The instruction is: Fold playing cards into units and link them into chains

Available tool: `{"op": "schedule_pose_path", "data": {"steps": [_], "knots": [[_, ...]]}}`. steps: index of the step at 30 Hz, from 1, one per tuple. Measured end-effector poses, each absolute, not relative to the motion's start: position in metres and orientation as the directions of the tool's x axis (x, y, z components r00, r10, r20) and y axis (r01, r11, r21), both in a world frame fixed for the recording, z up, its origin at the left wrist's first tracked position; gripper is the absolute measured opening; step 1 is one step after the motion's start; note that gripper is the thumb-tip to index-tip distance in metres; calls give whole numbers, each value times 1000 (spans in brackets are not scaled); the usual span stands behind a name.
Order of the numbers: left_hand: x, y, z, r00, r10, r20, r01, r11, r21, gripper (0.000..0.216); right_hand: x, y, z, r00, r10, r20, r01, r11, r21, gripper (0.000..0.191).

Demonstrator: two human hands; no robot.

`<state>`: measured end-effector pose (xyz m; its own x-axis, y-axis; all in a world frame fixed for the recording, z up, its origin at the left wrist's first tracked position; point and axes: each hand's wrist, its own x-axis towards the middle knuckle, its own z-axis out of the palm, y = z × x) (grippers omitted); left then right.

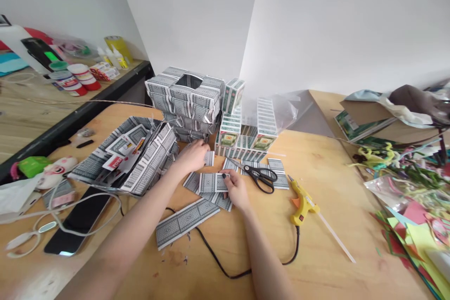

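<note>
My left hand (194,154) reaches forward with its fingers curled on a small patterned card piece (210,158) at the foot of the card-covered box (185,96). My right hand (236,189) pinches the edge of a flat strip of joined playing cards (210,183) lying on the wooden table (337,197). More loose card backs (276,165) lie around both hands. A longer card strip (186,221) lies nearer to me, by my left forearm.
Black scissors (260,176) and a yellow glue gun (303,201) with a black cord lie right of my hands. Stacked card packs (242,138) stand behind. An open card-built tray (131,159) and a phone (79,222) sit left. Craft scraps (415,183) crowd the right edge.
</note>
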<state>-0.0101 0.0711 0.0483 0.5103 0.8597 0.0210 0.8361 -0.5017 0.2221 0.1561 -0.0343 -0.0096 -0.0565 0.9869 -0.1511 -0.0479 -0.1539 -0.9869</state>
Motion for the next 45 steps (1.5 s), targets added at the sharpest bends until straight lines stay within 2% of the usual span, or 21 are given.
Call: {"op": "schedule_pose_path", "data": {"steps": [2, 4, 6, 9, 12, 14, 17, 20, 22, 26, 28, 31, 34, 38, 40, 45], "knots": [[-11, 65, 54, 505, 861, 64, 820, -501, 275, 13, 157, -35, -5, -73, 988, -139, -75, -144, -987, 28], [-11, 58, 60, 530, 846, 65, 777, -514, 362, 13, 158, -36, 0, -79, 989, -125, -110, -133, -985, 39], [-12, 49, 63, 579, 815, -13, 704, -493, 512, 19, 158, -37, 2, -91, 988, -123, -145, -135, -980, 48], [-9, 35, 61, 595, 801, -63, 574, -369, 731, 22, 157, -37, 3, -140, 978, -152, -150, -173, -973, 35], [-4, 23, 50, 492, 870, -31, 395, -191, 898, 28, 156, -37, 1, -103, 979, -176, -140, -189, -972, 28], [1, 16, 39, 342, 937, -69, 266, -26, 964, 31, 155, -36, -1, -21, 986, -167, -154, -169, -974, 29], [7, 5, 24, 156, 977, -144, 91, 130, 987, 28, 154, -35, -2, 52, 988, -145, -158, -135, -978, 29], [10, -3, 16, 10, 994, -108, 91, 107, 990, 26, 152, -34, -2, 106, 987, -124, -146, -108, -983, 29], [10, -6, 15, 78, 992, -98, 104, 89, 991, 28, 151, -33, -2, 167, 980, -105, -142, -81, -986, 30], [7, -7, 16, 369, 914, -172, 84, 152, 985, 30, 153, -33, -2, 226, 969, -100, -184, -58, -981, 32], [6, -7, 17, 409, 891, -198, 29, 204, 979, 27, 155, -34, -1, 222, 968, -115, -215, -66, -974, 32], [0, -5, 16, 357, 912, -201, -74, 242, 968, 25, 158, -36, 0, 245, 962, -117, -215, -64, -975, 32], [-7, -2, 14, 214, 960, -182, -162, 218, 962, 28, 161, -38, 2, 291, 953, -84, -195, -27, -981, 34], [-13, 2, 11, 63, 985, -162, -228, 173, 958, 34, 162, -38, 2, 149, 984, -97, -224, -62, -973, 35], [-13, 3, 8, 41, 985, -168, -239, 173, 955, 35, 162, -38, 1, 107, 988, -112, -233, -84, -969, 36], [-12, 4, 4, 26, 985, -169, -227, 171, 959, 36, 161, -37, -2, 137, 985, -102, -198, -74, -977, 36]]}}
